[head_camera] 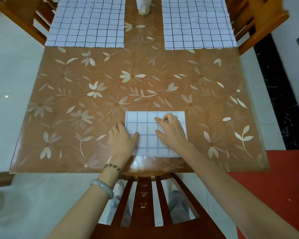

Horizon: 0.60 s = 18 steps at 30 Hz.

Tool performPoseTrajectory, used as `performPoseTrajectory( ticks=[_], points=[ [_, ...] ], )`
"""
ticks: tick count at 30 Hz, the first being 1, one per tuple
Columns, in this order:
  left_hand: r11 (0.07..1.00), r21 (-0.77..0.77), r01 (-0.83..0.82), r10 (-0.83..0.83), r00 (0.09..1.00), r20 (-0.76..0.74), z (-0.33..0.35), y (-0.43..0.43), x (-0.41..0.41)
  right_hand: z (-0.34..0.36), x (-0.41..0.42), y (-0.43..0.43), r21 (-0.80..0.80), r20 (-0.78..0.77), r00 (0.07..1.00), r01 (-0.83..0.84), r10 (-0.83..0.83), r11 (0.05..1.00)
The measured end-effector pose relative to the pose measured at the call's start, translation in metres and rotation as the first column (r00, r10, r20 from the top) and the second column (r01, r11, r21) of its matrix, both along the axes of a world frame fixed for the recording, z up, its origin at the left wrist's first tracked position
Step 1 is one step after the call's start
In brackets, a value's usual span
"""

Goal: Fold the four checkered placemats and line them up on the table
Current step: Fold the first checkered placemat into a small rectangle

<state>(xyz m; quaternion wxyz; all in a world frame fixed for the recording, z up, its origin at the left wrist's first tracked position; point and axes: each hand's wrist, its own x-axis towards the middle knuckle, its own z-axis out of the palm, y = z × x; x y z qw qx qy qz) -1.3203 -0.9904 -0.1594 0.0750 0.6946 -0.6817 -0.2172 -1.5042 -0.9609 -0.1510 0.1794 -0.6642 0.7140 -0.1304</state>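
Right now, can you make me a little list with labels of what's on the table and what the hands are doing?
Folded mat: one folded checkered placemat near the front edge of the table
Left hand: rests on its left edge
Right hand: lies on top of it
Flat: left unfolded placemat and right unfolded placemat, far end
Between them: white object, cut off by the frame
Fourth mat: not in view
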Motion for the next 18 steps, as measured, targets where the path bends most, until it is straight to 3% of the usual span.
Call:
performPoseTrajectory(
  ticks=[2,8,13,18],
  points=[
    [0.999,0.042,-0.007,0.006,1.0,0.024,0.0,0.002,-0.005,-0.008,-0.002,0.004,0.107,-0.012,1.0,0.003,-0.002,0.994],
    [0.983,0.145,-0.108,0.119,0.99,-0.069,0.007,-0.004,-0.015,-0.015,-0.011,0.009,0.143,-0.018,1.0,-0.023,0.025,0.989],
    [0.96,0.254,-0.116,0.204,0.913,-0.354,0.01,-0.009,-0.01,-0.015,-0.014,0.008,0.182,0.015,1.0,-0.027,0.024,0.983],
    [0.976,0.218,-0.025,0.145,0.818,-0.556,0.01,0.0,0.007,-0.016,-0.011,0.002,0.207,-0.023,0.997,-0.071,0.078,0.976]
  ],
)
